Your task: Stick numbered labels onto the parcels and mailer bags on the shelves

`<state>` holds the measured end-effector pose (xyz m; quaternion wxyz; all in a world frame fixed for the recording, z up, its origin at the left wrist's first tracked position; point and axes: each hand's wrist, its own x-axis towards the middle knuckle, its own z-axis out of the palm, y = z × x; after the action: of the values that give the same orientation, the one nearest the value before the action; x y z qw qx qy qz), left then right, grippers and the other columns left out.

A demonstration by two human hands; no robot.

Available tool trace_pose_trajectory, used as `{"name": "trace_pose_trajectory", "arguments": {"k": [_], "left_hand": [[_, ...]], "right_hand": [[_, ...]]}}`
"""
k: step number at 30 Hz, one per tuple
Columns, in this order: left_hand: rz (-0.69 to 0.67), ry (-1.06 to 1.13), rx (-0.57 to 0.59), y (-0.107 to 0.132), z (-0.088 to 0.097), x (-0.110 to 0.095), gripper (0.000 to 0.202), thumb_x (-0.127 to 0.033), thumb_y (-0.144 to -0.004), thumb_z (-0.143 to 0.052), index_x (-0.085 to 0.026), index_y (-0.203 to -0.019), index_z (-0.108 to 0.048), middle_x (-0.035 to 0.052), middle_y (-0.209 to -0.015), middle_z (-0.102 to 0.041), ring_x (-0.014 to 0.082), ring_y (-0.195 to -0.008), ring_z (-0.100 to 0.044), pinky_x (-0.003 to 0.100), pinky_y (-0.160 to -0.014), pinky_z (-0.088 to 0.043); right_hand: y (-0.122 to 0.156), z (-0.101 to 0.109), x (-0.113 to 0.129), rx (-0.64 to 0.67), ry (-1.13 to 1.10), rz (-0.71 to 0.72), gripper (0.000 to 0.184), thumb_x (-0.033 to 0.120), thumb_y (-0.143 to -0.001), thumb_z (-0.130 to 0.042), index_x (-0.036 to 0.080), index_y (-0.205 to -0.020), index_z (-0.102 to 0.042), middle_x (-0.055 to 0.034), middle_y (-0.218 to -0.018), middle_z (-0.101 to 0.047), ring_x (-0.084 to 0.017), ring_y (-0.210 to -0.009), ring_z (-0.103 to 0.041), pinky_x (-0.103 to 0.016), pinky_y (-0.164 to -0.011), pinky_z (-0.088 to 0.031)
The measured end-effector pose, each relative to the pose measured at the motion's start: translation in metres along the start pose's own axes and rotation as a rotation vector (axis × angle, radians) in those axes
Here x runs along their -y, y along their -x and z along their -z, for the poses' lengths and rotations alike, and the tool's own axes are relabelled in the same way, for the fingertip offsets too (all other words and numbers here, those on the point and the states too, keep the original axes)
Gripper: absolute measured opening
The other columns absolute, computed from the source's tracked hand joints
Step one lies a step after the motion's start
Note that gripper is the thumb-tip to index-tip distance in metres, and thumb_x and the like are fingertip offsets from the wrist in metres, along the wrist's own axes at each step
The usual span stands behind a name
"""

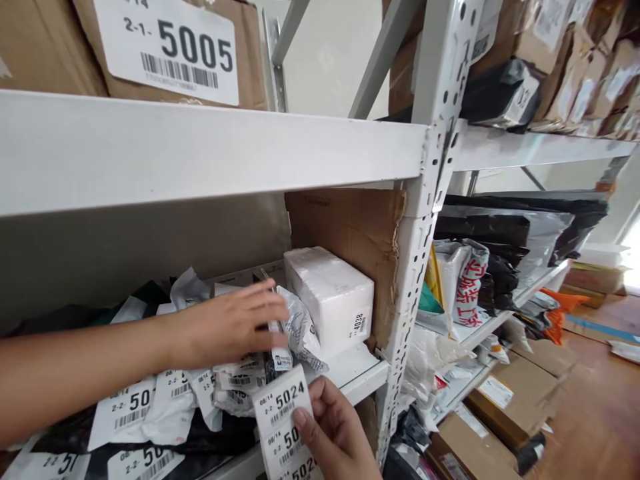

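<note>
My left hand (234, 328) reaches across the shelf from the left and lies on a pile of soft parcels; its fingers are closed on a small grey-and-white bagged parcel (295, 333). My right hand (336, 432) comes up from below at the shelf's front edge and pinches a strip of white barcode labels (283, 417) marked 5024. A white foam box (333, 297) stands just right of the left hand, its end label reading 4038.
Labelled mailer bags (145, 407) cover the shelf board. A torn cardboard sheet (350, 230) leans behind the foam box. A perforated upright (420, 233) divides the racks. More bags and boxes (500, 233) fill the right rack. A carton marked 5005 (170, 47) sits above.
</note>
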<state>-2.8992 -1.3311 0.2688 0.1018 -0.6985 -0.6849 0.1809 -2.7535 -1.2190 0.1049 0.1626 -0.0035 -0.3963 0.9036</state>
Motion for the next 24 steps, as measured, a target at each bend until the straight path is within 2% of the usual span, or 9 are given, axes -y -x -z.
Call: {"name": "trace_pose_trajectory", "arguments": {"k": [1, 3, 5, 7, 10, 12, 15, 18, 24], "left_hand": [[-0.112, 0.076, 0.056, -0.002, 0.003, 0.003, 0.030, -0.006, -0.079, -0.056, -0.025, -0.101, -0.065, 0.0058, -0.111, -0.065, 0.0252, -0.112, -0.056, 0.039, -0.102, -0.041], [-0.132, 0.300, 0.145, -0.006, 0.009, 0.007, 0.024, -0.002, -0.074, -0.056, -0.023, -0.083, -0.066, 0.0014, -0.093, -0.066, 0.0189, -0.092, -0.060, 0.029, -0.087, -0.046], [0.018, 0.566, 0.181, -0.011, 0.014, 0.007, 0.022, -0.005, -0.074, -0.052, -0.021, -0.080, -0.066, 0.0004, -0.090, -0.067, 0.0169, -0.087, -0.061, 0.026, -0.081, -0.045], [0.194, 0.710, 0.206, -0.017, 0.016, 0.003, 0.021, -0.015, -0.086, -0.047, -0.021, -0.089, -0.067, 0.0001, -0.092, -0.068, 0.0174, -0.087, -0.062, 0.027, -0.080, -0.045], [0.332, 0.571, 0.200, -0.022, 0.008, -0.006, 0.020, -0.038, -0.088, -0.058, -0.020, -0.093, -0.064, 0.0019, -0.094, -0.067, 0.0213, -0.088, -0.061, 0.031, -0.077, -0.044], [0.320, 0.404, 0.166, -0.023, -0.002, -0.013, 0.016, -0.033, -0.087, -0.062, -0.018, -0.090, -0.063, 0.0045, -0.097, -0.065, 0.0239, -0.094, -0.060, 0.033, -0.083, -0.043], [0.284, 0.240, 0.108, -0.021, -0.016, -0.020, 0.016, -0.026, -0.094, -0.053, -0.015, -0.093, -0.064, 0.0092, -0.101, -0.065, 0.0266, -0.101, -0.059, 0.039, -0.092, -0.043], [0.249, 0.129, 0.090, -0.020, -0.025, -0.023, 0.020, -0.019, -0.095, -0.046, -0.016, -0.092, -0.065, 0.0094, -0.096, -0.065, 0.0263, -0.097, -0.059, 0.039, -0.089, -0.044], [0.308, 0.027, 0.139, -0.019, -0.036, -0.027, 0.020, -0.007, -0.084, -0.055, -0.017, -0.095, -0.068, 0.0102, -0.101, -0.066, 0.0285, -0.101, -0.060, 0.040, -0.086, -0.048]], "right_hand": [[-0.005, -0.003, 0.001, -0.025, -0.002, -0.001, 0.041, 0.046, -0.067, -0.084, 0.018, -0.084, -0.061, 0.0017, -0.063, -0.065, -0.008, -0.052, -0.049, -0.020, -0.056, -0.037], [-0.014, -0.010, -0.001, -0.065, 0.009, -0.030, 0.048, 0.052, -0.063, -0.085, 0.016, -0.088, -0.064, 0.0016, -0.060, -0.064, -0.008, -0.050, -0.050, -0.021, -0.055, -0.037], [-0.022, -0.015, -0.003, -0.091, 0.019, -0.084, 0.053, 0.058, -0.057, -0.085, 0.015, -0.081, -0.064, 0.0027, -0.054, -0.061, -0.008, -0.047, -0.047, -0.021, -0.052, -0.034], [-0.027, -0.018, -0.004, -0.093, 0.026, -0.130, 0.057, 0.063, -0.052, -0.085, 0.016, -0.075, -0.061, 0.0044, -0.051, -0.057, -0.007, -0.044, -0.043, -0.021, -0.050, -0.033], [-0.032, -0.020, -0.002, -0.080, 0.063, -0.181, 0.062, 0.066, -0.047, -0.084, 0.016, -0.072, -0.058, 0.0056, -0.052, -0.055, -0.006, -0.045, -0.040, -0.021, -0.050, -0.031], [-0.033, -0.021, -0.001, -0.093, 0.110, -0.192, 0.065, 0.070, -0.043, -0.083, 0.016, -0.067, -0.055, 0.0071, -0.051, -0.050, -0.005, -0.046, -0.036, -0.021, -0.050, -0.028], [-0.036, -0.023, 0.000, -0.139, 0.182, -0.160, 0.069, 0.078, -0.040, -0.077, 0.019, -0.059, -0.046, 0.0097, -0.047, -0.042, -0.005, -0.047, -0.031, -0.021, -0.049, -0.024], [-0.036, -0.025, -0.003, -0.197, 0.219, -0.147, 0.074, 0.083, -0.034, -0.073, 0.021, -0.054, -0.038, 0.0098, -0.047, -0.039, -0.004, -0.048, -0.029, -0.021, -0.049, -0.024], [-0.025, -0.007, -0.038, -0.147, 0.140, -0.163, 0.068, 0.075, -0.040, -0.081, 0.018, -0.066, -0.053, 0.0048, -0.051, -0.052, -0.006, -0.045, -0.038, -0.022, -0.051, -0.034]]}}
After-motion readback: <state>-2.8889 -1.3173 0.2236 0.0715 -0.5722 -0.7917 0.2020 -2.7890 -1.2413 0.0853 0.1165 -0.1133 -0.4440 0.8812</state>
